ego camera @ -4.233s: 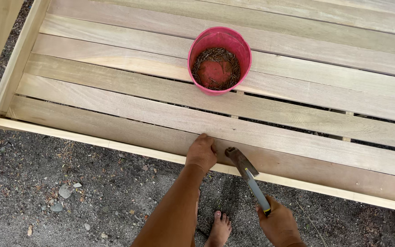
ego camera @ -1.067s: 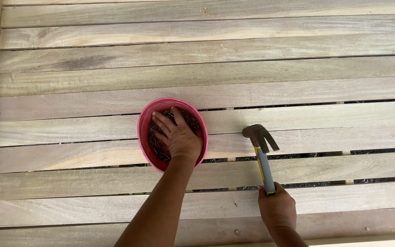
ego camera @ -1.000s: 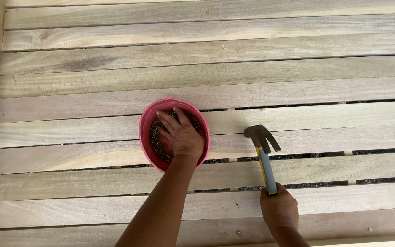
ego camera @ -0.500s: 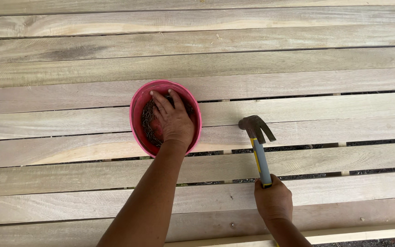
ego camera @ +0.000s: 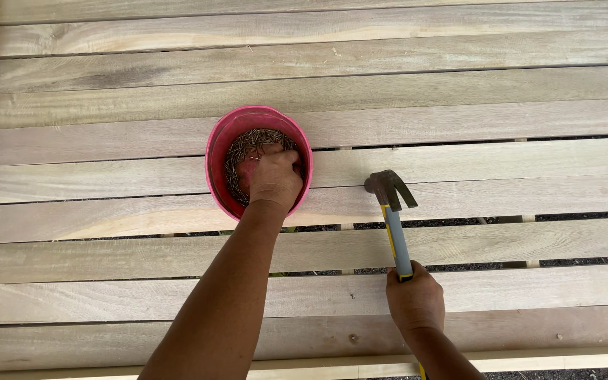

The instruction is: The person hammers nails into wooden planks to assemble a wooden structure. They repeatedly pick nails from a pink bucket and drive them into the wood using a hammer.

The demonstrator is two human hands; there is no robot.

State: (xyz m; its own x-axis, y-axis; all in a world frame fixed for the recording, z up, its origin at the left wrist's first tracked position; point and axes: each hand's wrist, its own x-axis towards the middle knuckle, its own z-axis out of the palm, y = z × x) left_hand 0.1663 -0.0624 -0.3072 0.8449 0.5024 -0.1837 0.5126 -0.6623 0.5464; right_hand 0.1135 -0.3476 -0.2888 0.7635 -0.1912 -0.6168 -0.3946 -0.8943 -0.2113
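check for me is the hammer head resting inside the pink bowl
No, the hammer lies on the wooden slats to the right of the pink bowl, held by the right hand.

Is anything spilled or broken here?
Nothing is spilled: the nails all sit inside the pink bowl. Only the planks look uneven, with wider dark gaps between the nearer ones than the far ones.

- Pale wooden slats (ego camera: 459,77) run side to side, gaps between them.
- Dark ground (ego camera: 459,226), probably gravel, shows through gaps.
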